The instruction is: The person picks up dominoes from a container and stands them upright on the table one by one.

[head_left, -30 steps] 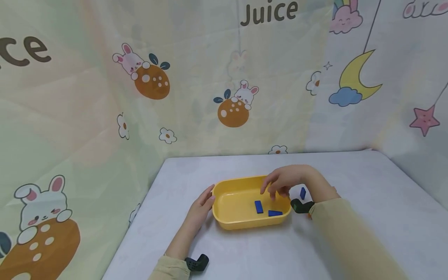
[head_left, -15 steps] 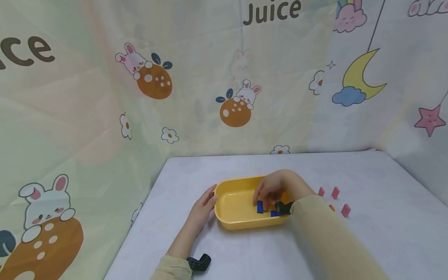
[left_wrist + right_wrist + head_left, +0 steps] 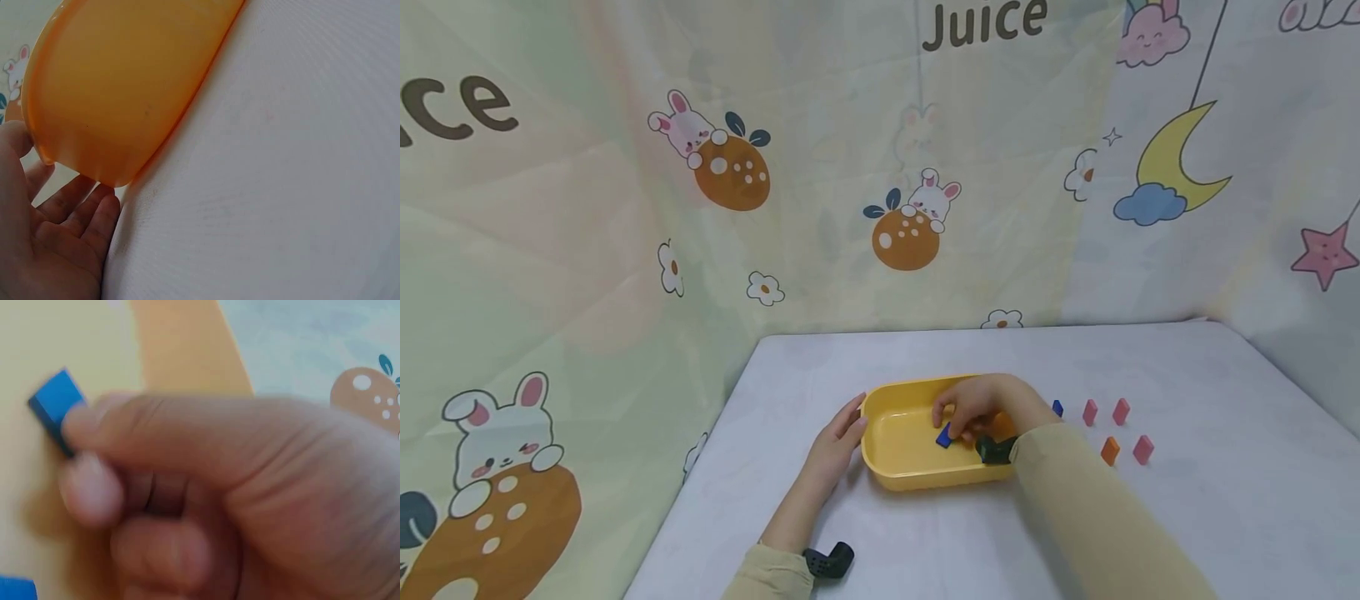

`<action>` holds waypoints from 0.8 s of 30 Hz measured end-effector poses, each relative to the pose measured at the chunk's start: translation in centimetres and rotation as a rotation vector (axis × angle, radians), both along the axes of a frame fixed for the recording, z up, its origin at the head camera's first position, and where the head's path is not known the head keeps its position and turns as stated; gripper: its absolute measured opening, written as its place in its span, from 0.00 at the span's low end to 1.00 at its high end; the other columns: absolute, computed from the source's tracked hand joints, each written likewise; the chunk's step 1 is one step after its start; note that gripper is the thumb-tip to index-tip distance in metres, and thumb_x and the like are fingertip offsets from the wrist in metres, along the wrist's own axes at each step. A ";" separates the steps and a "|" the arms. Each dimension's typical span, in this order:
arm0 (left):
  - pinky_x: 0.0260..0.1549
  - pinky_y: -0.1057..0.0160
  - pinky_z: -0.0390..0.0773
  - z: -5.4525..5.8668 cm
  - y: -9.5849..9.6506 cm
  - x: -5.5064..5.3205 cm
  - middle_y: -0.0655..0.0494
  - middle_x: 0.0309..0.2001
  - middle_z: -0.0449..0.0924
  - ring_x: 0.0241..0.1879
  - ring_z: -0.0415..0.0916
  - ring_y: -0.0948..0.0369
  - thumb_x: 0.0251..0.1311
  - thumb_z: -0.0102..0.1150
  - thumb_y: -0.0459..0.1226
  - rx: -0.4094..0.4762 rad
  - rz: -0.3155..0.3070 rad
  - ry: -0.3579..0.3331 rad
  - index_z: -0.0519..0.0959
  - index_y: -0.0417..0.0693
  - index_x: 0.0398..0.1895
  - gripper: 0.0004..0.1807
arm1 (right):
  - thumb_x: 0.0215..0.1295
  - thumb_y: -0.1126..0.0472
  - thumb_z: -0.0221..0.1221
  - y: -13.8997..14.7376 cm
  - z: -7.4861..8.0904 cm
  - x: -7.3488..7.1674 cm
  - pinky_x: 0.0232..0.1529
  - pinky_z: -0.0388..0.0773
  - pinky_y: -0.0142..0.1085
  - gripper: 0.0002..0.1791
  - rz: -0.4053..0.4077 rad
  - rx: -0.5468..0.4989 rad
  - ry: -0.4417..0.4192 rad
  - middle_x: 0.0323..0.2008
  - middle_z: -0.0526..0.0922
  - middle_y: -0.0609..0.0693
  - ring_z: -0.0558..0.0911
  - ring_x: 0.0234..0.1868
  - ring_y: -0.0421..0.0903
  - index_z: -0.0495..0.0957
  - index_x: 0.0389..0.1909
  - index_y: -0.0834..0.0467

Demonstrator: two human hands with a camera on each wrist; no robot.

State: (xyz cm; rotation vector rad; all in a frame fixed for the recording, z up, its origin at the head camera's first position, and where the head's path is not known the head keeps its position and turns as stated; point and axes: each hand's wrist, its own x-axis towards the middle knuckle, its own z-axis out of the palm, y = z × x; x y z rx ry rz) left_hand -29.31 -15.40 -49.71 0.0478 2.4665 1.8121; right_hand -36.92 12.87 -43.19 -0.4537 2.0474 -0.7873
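Note:
My right hand [image 3: 973, 404] reaches inside the yellow tray [image 3: 910, 482], pinching a small blue block [image 3: 57, 400] between thumb and fingertips. In the head view that blue block [image 3: 945, 435] sits tilted close over the tray floor. A second blue block [image 3: 15, 589] lies at the bottom left corner of the right wrist view; from the head it is hidden behind the hand. At the tray's left end, my left hand [image 3: 835, 442] rests its fingers against the outside. The left wrist view has these fingers [image 3: 97, 219] fairly straight along the tray wall [image 3: 119, 106].
Right of the tray stand pink blocks [image 3: 1143, 450], an orange block [image 3: 1110, 451] and a blue block [image 3: 1057, 408], partly covered by the right arm. They are on a white-covered table [image 3: 1232, 483]. Behind hangs a printed cloth [image 3: 820, 167]. Each wrist wears a black device [image 3: 829, 561].
My right hand has come down and leftward into the tray and now pinches a blue block, turning it from where it lay. The left hand stays at the tray's end.

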 end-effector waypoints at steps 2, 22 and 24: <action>0.67 0.46 0.71 0.0 0.1 0.0 0.58 0.71 0.68 0.71 0.66 0.54 0.69 0.52 0.55 -0.003 0.001 -0.004 0.66 0.81 0.68 0.24 | 0.64 0.62 0.63 -0.1 -0.3 -0.1 0.18 0.62 0.26 0.10 0.002 0.023 0.024 0.19 0.74 0.46 0.66 0.16 0.39 0.77 0.45 0.53; 0.67 0.45 0.71 -0.2 0.0 -0.1 0.57 0.71 0.67 0.71 0.66 0.53 0.69 0.51 0.56 -0.003 0.010 -0.003 0.65 0.82 0.68 0.24 | 0.59 0.54 0.68 -1.1 -1.2 -0.5 0.25 0.64 0.31 0.10 0.072 0.120 0.342 0.24 0.72 0.44 0.70 0.24 0.41 0.76 0.33 0.51; 0.67 0.46 0.71 -0.2 0.0 -0.1 0.57 0.71 0.67 0.71 0.66 0.53 0.69 0.51 0.56 -0.002 0.001 -0.001 0.65 0.82 0.68 0.25 | 0.60 0.53 0.67 -1.1 -0.9 -0.3 0.23 0.63 0.30 0.09 0.067 0.125 0.356 0.23 0.72 0.43 0.69 0.22 0.41 0.77 0.34 0.50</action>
